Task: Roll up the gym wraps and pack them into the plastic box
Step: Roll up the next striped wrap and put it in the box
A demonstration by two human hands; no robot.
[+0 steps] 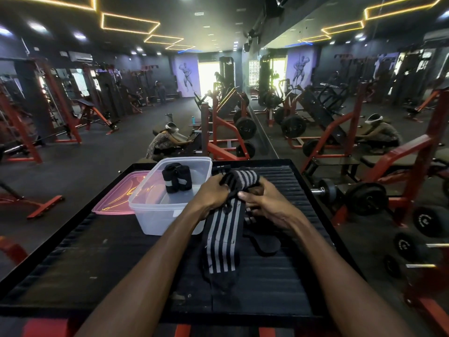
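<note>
Two hands at work over a black ribbed table [279, 283], seen from the head camera. Left hand [212, 193] curled round the upper, bunched part of a black wrap with grey stripes [222, 242]; grip closed on the fabric near its top fold. Right hand [263, 200] just beside, thumb and fingers pinching the same wrap at the middle, fingertips nearly touching those of the left. Striped wrap hanging down from both grips and trailing flat on the table toward the near edge, its lower end plain black. A second dark piece of wrap [264, 242] lying under and right of the striped one, partly hidden beneath the right wrist. More striped fabric [245, 175] bunched above the knuckles, resting on the table behind the hands.

Clear plastic box [155, 215] standing on the table left of the hands, touching or nearly touching the left forearm. Inside it, at the far end, two rolled black wraps [177, 177] standing upright side by side, each with a grey patch. Pink translucent lid [116, 198] lying flat on the table left of the box, its right edge tucked behind the box wall.

Beyond the table, red and black gym machines [226, 122], weight plates, and dumbbells [359, 195] on the floor at right. Mirror wall at right. A crouching person [167, 139] with a headset farther back.
</note>
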